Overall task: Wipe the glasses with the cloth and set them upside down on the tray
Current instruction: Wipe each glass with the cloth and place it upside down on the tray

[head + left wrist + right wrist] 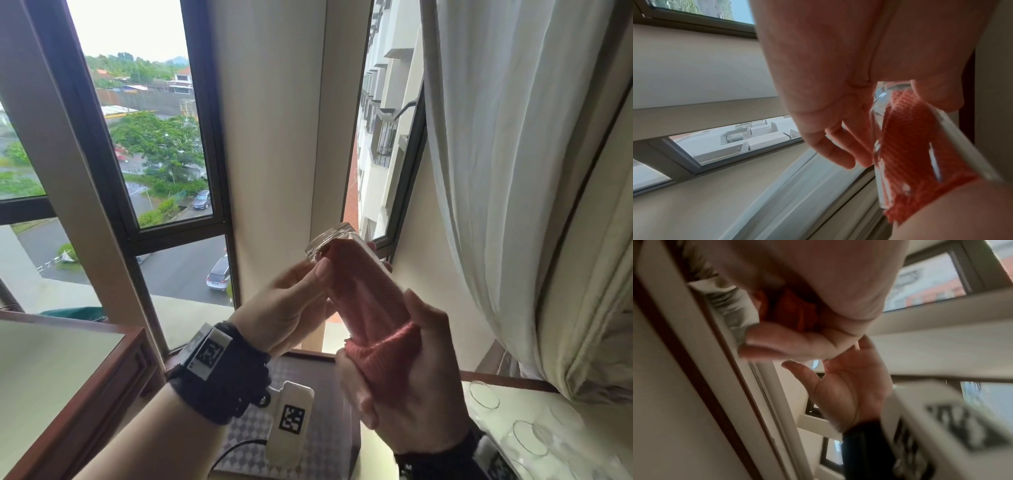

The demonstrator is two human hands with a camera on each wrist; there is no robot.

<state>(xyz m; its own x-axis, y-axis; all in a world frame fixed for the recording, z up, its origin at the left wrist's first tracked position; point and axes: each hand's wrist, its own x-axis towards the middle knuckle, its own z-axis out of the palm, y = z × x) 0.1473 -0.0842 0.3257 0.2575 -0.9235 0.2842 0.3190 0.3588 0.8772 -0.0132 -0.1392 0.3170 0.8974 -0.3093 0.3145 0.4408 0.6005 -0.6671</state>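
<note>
The left hand (291, 308) holds a clear glass (346, 267) near its thick base, thumb along the near side and fingers wrapped round the far side, only their tips showing past the glass at the right. The glass is held up in the air in front of the window (137, 137), tilted with its base up and to the far left and its mouth down toward the right hand (404, 387). A pink cloth (373, 318) is stuffed inside the glass and spills out of the mouth; the right hand grips that bunched end, thumb on the right side of the glass and fingers curled round the cloth beneath. The rim of the glass is hidden by cloth and fingers. In the left wrist view the cloth shows red-orange through the glass wall; the right wrist view is blurred and shows little but palm. Below the hands lies a tray (322, 404) with a chequered surface, largely covered by the wrists. At the near right, other glasses (527, 442) stand on a pale tabletop (582, 421), partly cut off by the edge.
</note>
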